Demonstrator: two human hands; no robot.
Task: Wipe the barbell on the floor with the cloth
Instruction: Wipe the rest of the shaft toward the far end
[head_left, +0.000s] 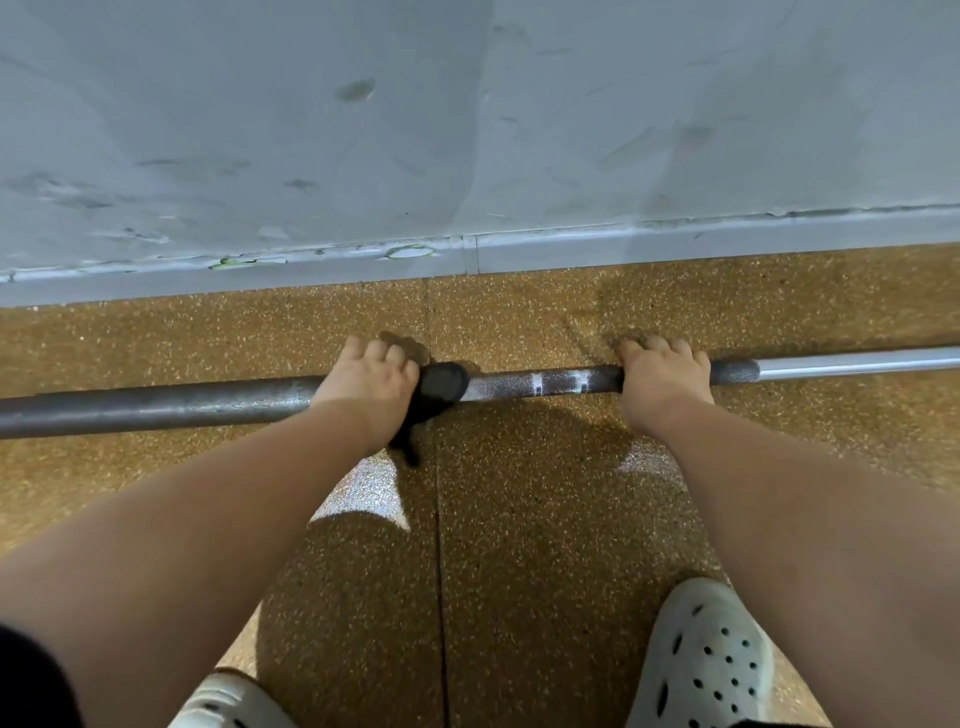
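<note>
A long steel barbell (524, 383) lies across the speckled brown floor, dark on its left part and shiny at the far right. My left hand (371, 382) wraps a black cloth (441, 387) around the bar near its middle; a tail of the cloth hangs toward me. My right hand (662, 376) grips the bare knurled bar a little further right. White ring marks show on the bar between the two hands.
A scuffed grey wall (467, 130) with a baseboard stands just behind the barbell. My feet in white perforated clogs (706, 665) are at the bottom of the view. A floor seam (439, 545) runs from the wall toward me.
</note>
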